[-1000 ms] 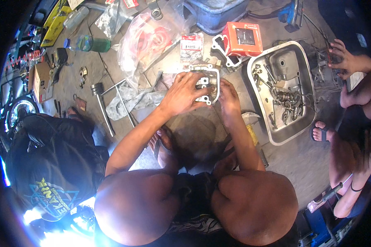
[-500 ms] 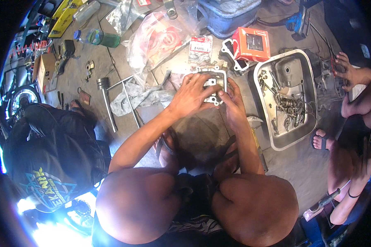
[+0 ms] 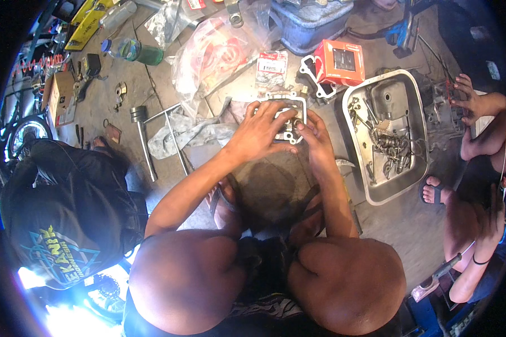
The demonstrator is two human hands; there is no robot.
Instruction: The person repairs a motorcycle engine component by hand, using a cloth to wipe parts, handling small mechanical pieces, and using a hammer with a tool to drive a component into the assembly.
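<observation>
A metal engine cylinder head (image 3: 303, 106) with a pale rim lies on the floor in front of me. My left hand (image 3: 258, 132) reaches over its left side, fingers bent across its top and thumb by its near edge. The right edge is gripped by my right hand (image 3: 317, 137), its thumb on the inner side near a round part. My fingers hide much of the middle. Just beyond it lies a small packet (image 3: 271, 68). To its far right are a gasket (image 3: 315, 76) and a red box (image 3: 339, 62).
On the right stands a metal basin (image 3: 371, 194) with engine parts. A co-worker's hand (image 3: 473, 100) is beyond it. Left are a grey rag (image 3: 166, 137), a T-handle wrench (image 3: 177, 143) and a socket tool (image 3: 142, 135). Farther off sit a plastic bag (image 3: 208, 62) and blue tub (image 3: 312, 28).
My left fingers have shifted slightly on the cylinder head, and its thumb now sits nearer its close edge. My right hand keeps its hold. The view has moved a little.
</observation>
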